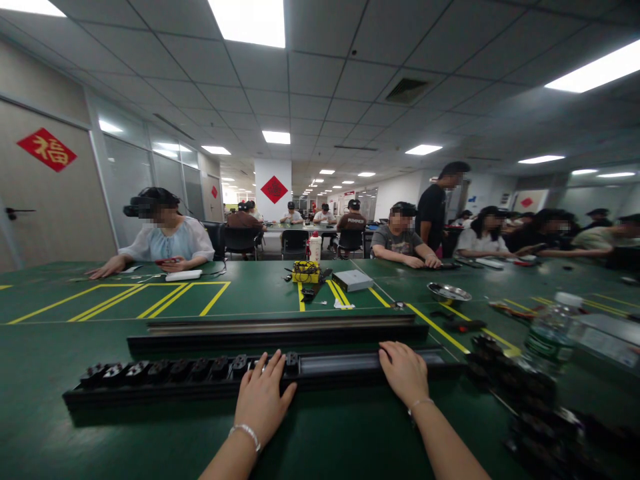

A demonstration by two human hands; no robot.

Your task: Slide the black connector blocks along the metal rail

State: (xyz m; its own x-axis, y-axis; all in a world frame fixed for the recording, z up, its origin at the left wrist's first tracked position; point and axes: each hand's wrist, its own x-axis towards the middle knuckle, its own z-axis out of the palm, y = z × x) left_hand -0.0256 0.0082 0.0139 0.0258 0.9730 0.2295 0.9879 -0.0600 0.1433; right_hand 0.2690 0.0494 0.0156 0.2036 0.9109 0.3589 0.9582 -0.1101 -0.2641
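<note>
A long black rail (165, 393) lies across the table in front of me, with a row of small black socket-like modules (177, 369) along its left and middle part. My left hand (263, 400) rests over the middle of the row, fingers spread, and hides some of the modules. Just right of its fingertips sits one more module (292, 362). Farther right, the rail shows a bare grey channel (340, 362). There my right hand (406, 375) lies across the rail, its fingers together and curled over the far edge; its thumb is hidden.
A second dark rail (280, 331) lies parallel behind. Loose black modules (540, 413) are heaped at right beside a plastic bottle (553, 333). Beyond stand a metal bowl (449, 292), a grey box (353, 280) and a yellow holder (305, 271). Several people sit around the green table (150, 440).
</note>
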